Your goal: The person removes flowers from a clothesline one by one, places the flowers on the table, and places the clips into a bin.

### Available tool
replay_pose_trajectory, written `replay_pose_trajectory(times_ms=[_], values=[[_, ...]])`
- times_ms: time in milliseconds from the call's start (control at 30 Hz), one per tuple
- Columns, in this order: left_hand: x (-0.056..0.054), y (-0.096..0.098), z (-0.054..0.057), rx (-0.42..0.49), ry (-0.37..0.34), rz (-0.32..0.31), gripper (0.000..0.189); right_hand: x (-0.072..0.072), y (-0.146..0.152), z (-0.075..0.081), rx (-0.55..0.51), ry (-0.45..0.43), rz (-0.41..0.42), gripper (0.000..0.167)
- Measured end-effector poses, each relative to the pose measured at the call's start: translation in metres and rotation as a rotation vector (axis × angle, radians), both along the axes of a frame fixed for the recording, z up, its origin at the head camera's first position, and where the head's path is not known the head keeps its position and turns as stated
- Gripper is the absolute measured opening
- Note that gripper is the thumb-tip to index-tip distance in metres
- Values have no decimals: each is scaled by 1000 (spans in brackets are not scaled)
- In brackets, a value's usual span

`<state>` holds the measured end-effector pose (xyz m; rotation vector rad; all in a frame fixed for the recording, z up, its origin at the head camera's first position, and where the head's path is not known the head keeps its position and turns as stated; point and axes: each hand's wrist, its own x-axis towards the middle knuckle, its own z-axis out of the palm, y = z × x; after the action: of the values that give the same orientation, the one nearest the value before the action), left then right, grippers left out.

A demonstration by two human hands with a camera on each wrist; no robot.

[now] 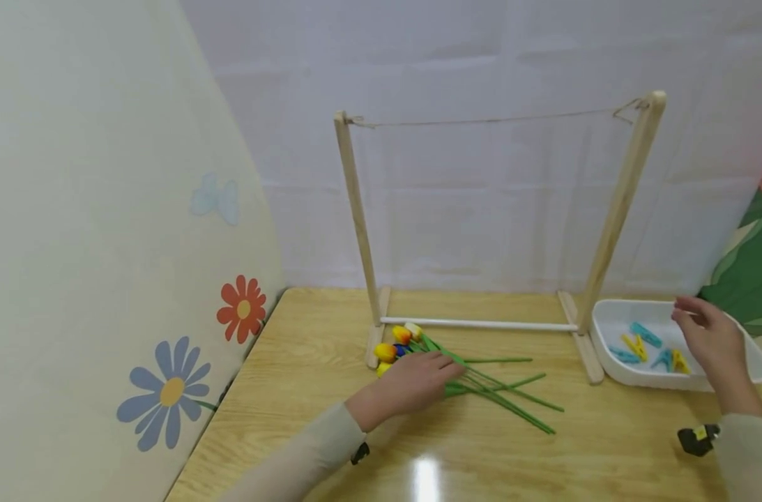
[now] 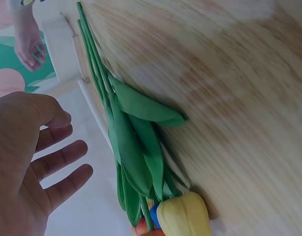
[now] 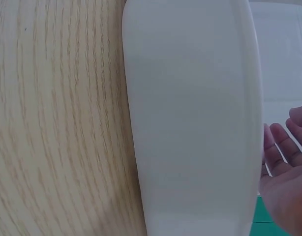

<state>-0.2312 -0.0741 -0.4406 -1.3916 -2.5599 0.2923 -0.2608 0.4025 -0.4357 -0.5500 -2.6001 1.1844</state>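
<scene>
Several artificial tulips [image 1: 385, 352] lie in a loose bunch on the table, their yellow, orange, white and blue heads to the left and green stems fanning right. Just above the stems is my left hand [image 1: 418, 382], its fingers spread and relaxed with nothing in them. The left wrist view shows the green leaves [image 2: 134, 147] and a yellow tulip head [image 2: 184, 216] beyond those fingers. My right hand [image 1: 714, 341] hovers over the right part of a white tray [image 1: 644, 380], fingers loosely bent and holding nothing. Blue and yellow clothespins [image 1: 645, 335] lie inside the tray.
Behind the tulips stands a wooden frame [image 1: 619, 209] with a thin string [image 1: 493, 120] tied between its two posts. A white bar [image 1: 481, 324] joins its feet. A wall with painted flowers [image 1: 170, 392] borders the table on the left.
</scene>
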Motion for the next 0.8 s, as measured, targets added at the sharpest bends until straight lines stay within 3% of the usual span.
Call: replay_pose_trajectory(times_ms=[267, 533, 800], values=[[-3, -11, 6, 9, -27, 38, 36, 3, -1, 4, 43, 25, 110, 56], [-2, -25, 9, 54, -26, 36, 34, 5, -6, 4, 105, 86, 189, 53], [-7, -43, 8, 125, -46, 58, 36, 13, -12, 2, 228, 227, 293, 42]])
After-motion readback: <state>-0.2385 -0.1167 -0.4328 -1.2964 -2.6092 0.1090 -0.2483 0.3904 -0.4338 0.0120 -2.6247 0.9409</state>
